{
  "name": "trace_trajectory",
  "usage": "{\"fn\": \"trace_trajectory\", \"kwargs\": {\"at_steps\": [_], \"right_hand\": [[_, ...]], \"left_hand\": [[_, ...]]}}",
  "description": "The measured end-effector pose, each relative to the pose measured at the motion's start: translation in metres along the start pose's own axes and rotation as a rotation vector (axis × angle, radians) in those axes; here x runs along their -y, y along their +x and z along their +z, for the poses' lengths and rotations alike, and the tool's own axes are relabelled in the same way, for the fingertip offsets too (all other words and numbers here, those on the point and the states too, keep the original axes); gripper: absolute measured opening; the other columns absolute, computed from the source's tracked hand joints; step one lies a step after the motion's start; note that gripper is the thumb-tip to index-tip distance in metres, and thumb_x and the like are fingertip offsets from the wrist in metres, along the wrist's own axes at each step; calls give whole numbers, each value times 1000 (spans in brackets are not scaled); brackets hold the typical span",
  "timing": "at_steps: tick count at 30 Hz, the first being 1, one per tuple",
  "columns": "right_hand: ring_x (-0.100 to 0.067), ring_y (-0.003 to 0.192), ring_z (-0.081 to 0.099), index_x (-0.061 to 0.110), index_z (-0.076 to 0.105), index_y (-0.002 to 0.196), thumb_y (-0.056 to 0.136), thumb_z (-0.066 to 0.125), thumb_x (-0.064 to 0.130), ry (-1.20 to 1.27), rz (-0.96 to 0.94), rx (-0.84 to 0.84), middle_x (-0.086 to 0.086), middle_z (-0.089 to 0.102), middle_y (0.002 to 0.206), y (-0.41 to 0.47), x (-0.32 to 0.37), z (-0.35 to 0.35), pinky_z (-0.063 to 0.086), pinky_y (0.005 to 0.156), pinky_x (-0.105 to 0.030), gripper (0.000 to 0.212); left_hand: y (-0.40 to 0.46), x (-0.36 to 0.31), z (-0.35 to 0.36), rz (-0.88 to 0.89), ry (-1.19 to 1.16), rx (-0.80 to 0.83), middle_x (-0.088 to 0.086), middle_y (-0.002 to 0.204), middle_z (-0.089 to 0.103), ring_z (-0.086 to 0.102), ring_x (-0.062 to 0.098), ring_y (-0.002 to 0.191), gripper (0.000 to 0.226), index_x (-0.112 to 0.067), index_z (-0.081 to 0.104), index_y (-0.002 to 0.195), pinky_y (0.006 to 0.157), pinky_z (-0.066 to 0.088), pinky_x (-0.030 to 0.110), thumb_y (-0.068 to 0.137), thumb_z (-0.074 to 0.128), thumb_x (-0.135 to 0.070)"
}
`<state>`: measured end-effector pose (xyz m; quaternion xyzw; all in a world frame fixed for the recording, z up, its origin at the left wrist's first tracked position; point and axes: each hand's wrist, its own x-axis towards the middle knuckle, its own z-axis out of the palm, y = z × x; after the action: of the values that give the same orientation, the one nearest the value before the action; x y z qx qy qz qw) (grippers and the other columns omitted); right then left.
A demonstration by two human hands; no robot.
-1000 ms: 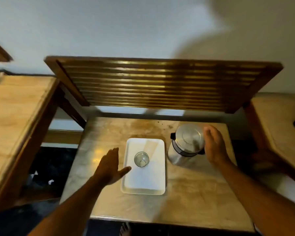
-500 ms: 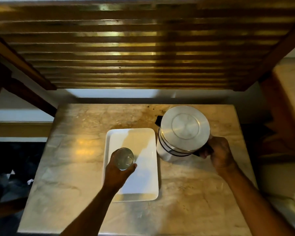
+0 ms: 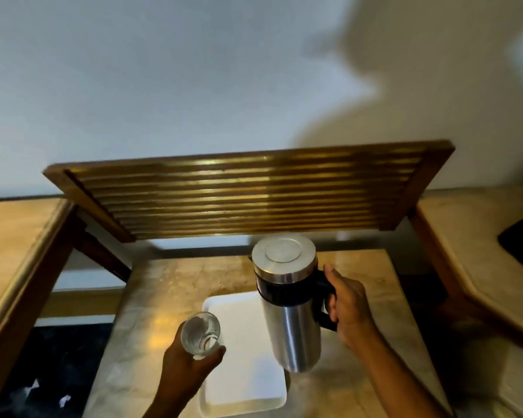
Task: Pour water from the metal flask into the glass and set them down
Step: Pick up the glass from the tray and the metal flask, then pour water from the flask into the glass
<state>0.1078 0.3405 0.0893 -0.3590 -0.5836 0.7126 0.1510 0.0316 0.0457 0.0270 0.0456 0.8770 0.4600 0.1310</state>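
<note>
My right hand (image 3: 349, 309) grips the black handle of the metal flask (image 3: 290, 309), a tall steel jug with a flat lid and a black band below it. The flask hangs upright in the air over the right edge of the white tray (image 3: 248, 384). My left hand (image 3: 191, 363) holds the clear glass (image 3: 200, 333) from below, lifted above the tray's left edge and tilted a little toward me. The glass looks empty. The glass and flask are apart, with the flask to the right.
The tray lies on a small marble-topped table (image 3: 169, 297). A slatted wooden shelf (image 3: 242, 194) juts out from the wall above the table's back. Wooden-edged counters stand at the left (image 3: 15, 251) and right (image 3: 477, 254).
Both the glass and the flask have risen off the surface, and the flask now hangs clear of the table. The camera has tilted up, so more wall shows.
</note>
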Motion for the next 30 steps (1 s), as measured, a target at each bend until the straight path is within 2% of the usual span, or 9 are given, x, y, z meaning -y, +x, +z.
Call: {"fn": "trace_trajectory", "kwargs": {"at_steps": [3,7,8,12,15,18,21,25,30], "right_hand": [[-11,31,33,22,56,45,65,63,66,49,-54,32,4,40,36,-30,59,8,27,35,-24,49],[-11,30,33,23,53,44,72,63,62,94,-222,139,7,40,36,-86,186,28,26,34,-20,49],[-12,30,33,22,53,42,75,63,60,82,-256,158,8,40,35,-98,220,34,26,33,-19,51],[-14,28,33,19,53,38,82,61,54,-32,-366,175,5,40,33,-155,349,58,25,31,-20,56],[-15,31,31,19,53,44,77,63,58,-130,-431,212,3,39,36,-187,416,69,26,35,-23,52],[-17,30,24,19,44,39,73,66,58,-218,-501,213,-1,32,37,-212,464,79,21,38,-23,55],[-17,30,21,20,41,39,69,66,58,-332,-603,266,-2,28,37,-236,497,88,17,37,-21,55],[-14,32,19,20,44,37,76,65,51,-487,-672,353,3,27,36,-259,529,96,15,38,-22,54],[-17,36,18,20,50,35,78,63,48,-711,-770,378,4,27,36,-275,556,109,14,46,-33,53]], "left_hand": [[0,-53,-41,55,-28,27,3,104,71,65,25,96,66,-15,63,117,83,47,33,60,96,-15],[-13,-151,-115,191,-125,26,-3,97,72,69,15,93,59,-42,62,102,76,53,25,60,95,-17],[-19,-175,-132,232,-130,50,-4,98,72,70,13,92,57,-44,62,103,76,56,27,62,94,-21],[-48,-263,-204,383,-224,10,4,95,76,75,18,88,45,-32,67,101,78,61,43,63,90,-27],[-65,-312,-241,465,-308,-6,8,97,76,76,23,87,45,-28,66,101,69,64,37,62,86,-35],[-75,-348,-273,556,-382,-56,8,93,74,76,21,83,34,-29,65,98,59,61,25,74,85,-15],[-88,-372,-294,626,-389,-89,10,93,71,75,26,80,37,-22,62,102,62,62,34,75,84,-10],[-100,-379,-303,686,-362,-91,-1,85,70,74,19,75,37,-25,63,96,57,57,24,68,87,-21],[-104,-378,-300,720,-341,-86,2,87,70,73,16,79,39,-23,64,93,58,60,25,60,84,-32]]}}
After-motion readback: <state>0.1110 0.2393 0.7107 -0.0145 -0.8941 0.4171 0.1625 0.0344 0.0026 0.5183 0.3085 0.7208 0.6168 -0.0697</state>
